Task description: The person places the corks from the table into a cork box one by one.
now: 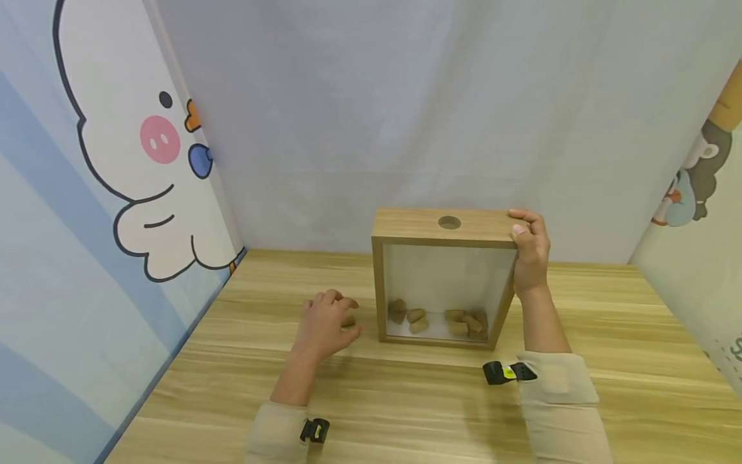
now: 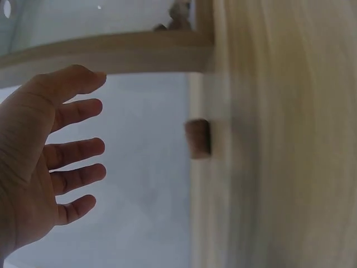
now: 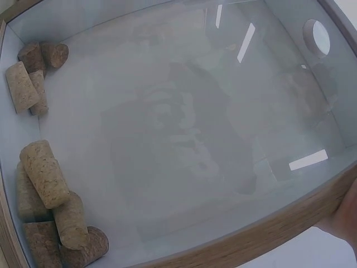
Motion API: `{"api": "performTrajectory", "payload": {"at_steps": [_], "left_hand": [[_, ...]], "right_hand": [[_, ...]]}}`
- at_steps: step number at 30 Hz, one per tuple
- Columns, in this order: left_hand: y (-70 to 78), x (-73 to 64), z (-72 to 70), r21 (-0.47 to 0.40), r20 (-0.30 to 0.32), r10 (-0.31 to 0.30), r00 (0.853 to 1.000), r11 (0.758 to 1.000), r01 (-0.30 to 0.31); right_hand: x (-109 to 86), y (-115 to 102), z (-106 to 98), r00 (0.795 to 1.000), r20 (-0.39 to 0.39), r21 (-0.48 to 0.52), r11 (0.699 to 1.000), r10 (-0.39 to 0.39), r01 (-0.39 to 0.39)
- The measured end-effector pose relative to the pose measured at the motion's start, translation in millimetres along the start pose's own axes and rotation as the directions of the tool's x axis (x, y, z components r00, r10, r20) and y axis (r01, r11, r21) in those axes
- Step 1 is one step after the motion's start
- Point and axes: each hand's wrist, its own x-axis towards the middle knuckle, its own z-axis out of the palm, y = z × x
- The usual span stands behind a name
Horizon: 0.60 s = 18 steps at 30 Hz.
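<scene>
A wooden shadow box (image 1: 379, 283) with a clear front and a round hole (image 1: 449, 222) in its top stands upright on the table. Several corks (image 3: 44, 173) lie inside along its bottom, in two groups. My right hand (image 1: 530, 254) grips the top right corner, thumb in front and fingers over the top. To the left of the box, my left hand (image 1: 327, 322) hovers with its fingers apart and nothing in them. A single cork (image 2: 198, 138) stands on the table beside the box, partly hidden behind the left fingers in the head view.
The wood-grain table (image 1: 406, 399) ends at a pale curtain (image 1: 371, 129) close behind the box. A cartoon-printed curtain (image 1: 116, 161) hangs along the left side, and another printed panel (image 1: 695, 258) borders the right.
</scene>
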Motion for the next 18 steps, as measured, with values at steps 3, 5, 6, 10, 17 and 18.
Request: {"api": "performTrajectory", "payload": {"at_steps": [3,5,6,10,17,18], "left_hand": [[-11.0,-0.7,6.8,0.008,0.033,-0.031,0.999,0.999,0.031],[-17.7,-0.6,12.1,0.004,0.065,-0.056,0.996,0.998,0.055],[-20.9,-0.5,14.8,0.001,0.081,-0.069,0.994,0.998,0.069],[-32.2,0.7,26.0,-0.007,0.144,-0.119,0.982,0.993,0.121],[-44.2,6.0,41.7,-0.06,0.195,-0.173,0.965,0.98,0.187],[-45.0,6.8,43.5,-0.071,0.198,-0.178,0.964,0.978,0.195]], "right_hand": [[0.2,0.5,-0.4,1.0,0.004,0.005,1.0,0.001,-0.001],[0.2,0.5,-0.5,1.0,0.002,0.003,1.0,0.001,-0.001],[0.2,0.5,-0.5,1.0,0.001,-0.001,1.0,-0.001,0.001],[0.2,0.6,-0.4,1.0,0.0,-0.008,1.0,-0.001,0.001],[-0.1,0.6,-0.4,1.0,0.003,-0.018,1.0,0.002,-0.002],[-0.3,0.4,-0.4,1.0,0.004,-0.016,1.0,0.004,-0.004]]}}
